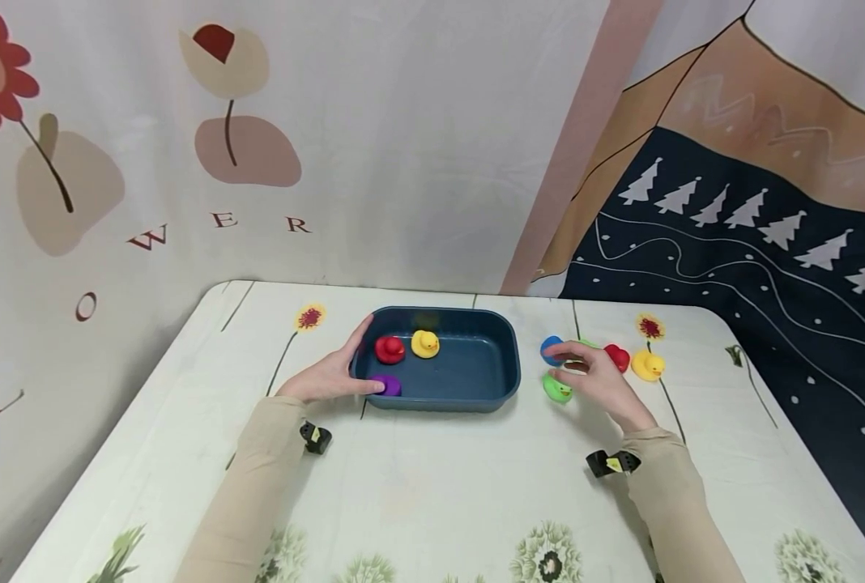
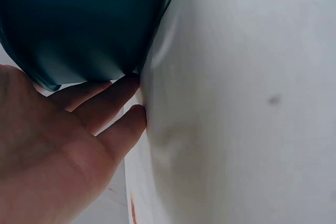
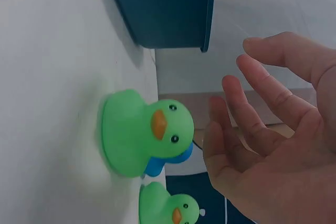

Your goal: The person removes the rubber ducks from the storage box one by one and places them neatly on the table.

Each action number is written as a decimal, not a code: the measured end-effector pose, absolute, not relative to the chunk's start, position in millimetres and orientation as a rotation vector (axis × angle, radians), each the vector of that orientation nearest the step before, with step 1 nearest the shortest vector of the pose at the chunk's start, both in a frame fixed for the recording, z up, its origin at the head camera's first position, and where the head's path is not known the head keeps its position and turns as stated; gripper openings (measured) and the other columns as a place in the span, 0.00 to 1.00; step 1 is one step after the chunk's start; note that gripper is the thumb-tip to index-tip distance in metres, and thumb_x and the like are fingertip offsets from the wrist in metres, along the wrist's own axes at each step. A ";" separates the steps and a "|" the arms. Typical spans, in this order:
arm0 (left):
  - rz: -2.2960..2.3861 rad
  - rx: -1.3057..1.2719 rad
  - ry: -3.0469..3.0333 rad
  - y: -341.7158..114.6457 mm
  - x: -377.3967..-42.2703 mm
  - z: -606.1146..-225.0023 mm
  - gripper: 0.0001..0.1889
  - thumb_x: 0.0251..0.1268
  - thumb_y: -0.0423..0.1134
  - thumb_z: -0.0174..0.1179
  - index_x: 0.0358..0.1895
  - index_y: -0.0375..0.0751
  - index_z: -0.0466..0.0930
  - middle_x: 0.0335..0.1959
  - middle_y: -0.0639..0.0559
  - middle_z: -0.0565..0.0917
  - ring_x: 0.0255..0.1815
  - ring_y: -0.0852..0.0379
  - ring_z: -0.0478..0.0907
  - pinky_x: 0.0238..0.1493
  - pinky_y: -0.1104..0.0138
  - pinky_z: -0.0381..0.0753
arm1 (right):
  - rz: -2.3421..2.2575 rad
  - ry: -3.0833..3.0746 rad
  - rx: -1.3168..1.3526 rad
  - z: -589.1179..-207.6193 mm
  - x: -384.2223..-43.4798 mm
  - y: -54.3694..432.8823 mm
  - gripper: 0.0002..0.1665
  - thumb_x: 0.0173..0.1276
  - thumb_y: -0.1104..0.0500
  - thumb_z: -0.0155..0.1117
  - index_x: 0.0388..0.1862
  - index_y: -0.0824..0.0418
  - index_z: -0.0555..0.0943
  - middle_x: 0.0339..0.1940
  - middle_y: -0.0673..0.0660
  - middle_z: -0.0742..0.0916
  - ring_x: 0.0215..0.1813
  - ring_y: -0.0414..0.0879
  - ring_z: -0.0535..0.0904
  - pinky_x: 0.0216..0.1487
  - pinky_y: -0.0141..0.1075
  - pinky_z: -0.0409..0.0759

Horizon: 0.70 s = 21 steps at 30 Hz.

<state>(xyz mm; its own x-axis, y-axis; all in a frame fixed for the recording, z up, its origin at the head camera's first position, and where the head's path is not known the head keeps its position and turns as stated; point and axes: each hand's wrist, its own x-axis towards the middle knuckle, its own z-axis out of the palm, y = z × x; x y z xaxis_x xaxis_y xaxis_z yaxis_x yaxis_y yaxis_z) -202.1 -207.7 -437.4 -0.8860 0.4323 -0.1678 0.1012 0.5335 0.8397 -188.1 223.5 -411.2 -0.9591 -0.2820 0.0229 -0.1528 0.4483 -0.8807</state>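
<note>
My left hand (image 1: 330,374) holds the left end of a dark blue plastic tray (image 1: 476,402). Its thumb reaches over the near rim beside a purple toy duck (image 1: 390,385); other fingers rest along the outer wall (image 2: 89,51). Inside the tray also sit a red duck (image 1: 389,350) and a yellow duck (image 1: 425,344). Right of the tray, my right hand (image 1: 596,380) hovers with fingers apart and nothing between them. Under and beside it are a green duck (image 3: 134,132), a blue duck (image 1: 551,350) and a second green duck (image 3: 163,205), partly hidden.
A red duck (image 1: 617,358) and a yellow duck (image 1: 648,365) stand on the table beyond the right hand. The table has a white flowered cloth (image 1: 432,486). A printed curtain (image 1: 418,162) hangs behind the table's far edge.
</note>
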 end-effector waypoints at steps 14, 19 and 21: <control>1.284 0.416 2.422 -206.5 -199.6 -434.6 0.59 0.56 0.50 0.70 0.77 0.65 0.28 0.78 0.43 0.42 0.73 0.36 0.50 0.66 0.39 0.55 | -1.552 2.503 -0.508 -405.2 -192.0 203.5 0.20 0.66 0.64 0.65 0.57 0.68 0.78 0.55 0.65 0.80 0.56 0.63 0.74 0.60 0.46 0.73; 1.272 0.403 2.426 -205.7 -199.5 -433.8 0.59 0.56 0.51 0.69 0.77 0.65 0.28 0.78 0.43 0.43 0.73 0.36 0.50 0.66 0.39 0.55 | -1.571 2.478 -0.551 -404.5 -193.5 194.8 0.19 0.66 0.66 0.65 0.55 0.69 0.79 0.54 0.65 0.81 0.56 0.63 0.74 0.60 0.51 0.72; 1.271 0.401 2.425 -205.6 -199.6 -433.8 0.59 0.56 0.51 0.69 0.77 0.65 0.28 0.78 0.43 0.43 0.73 0.36 0.50 0.66 0.39 0.56 | -1.592 2.454 -0.576 -404.0 -194.0 191.1 0.19 0.65 0.67 0.65 0.55 0.69 0.79 0.53 0.65 0.82 0.56 0.62 0.75 0.60 0.52 0.72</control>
<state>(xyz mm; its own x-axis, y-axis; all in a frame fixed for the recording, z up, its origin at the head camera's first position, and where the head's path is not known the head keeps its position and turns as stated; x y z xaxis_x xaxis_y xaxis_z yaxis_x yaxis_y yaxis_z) -199.6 -205.6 -433.8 -0.8899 0.4136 -0.1923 0.0773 0.5522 0.8301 -194.0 191.1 -404.0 -0.9131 -0.4010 0.0737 -0.2308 0.3592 -0.9043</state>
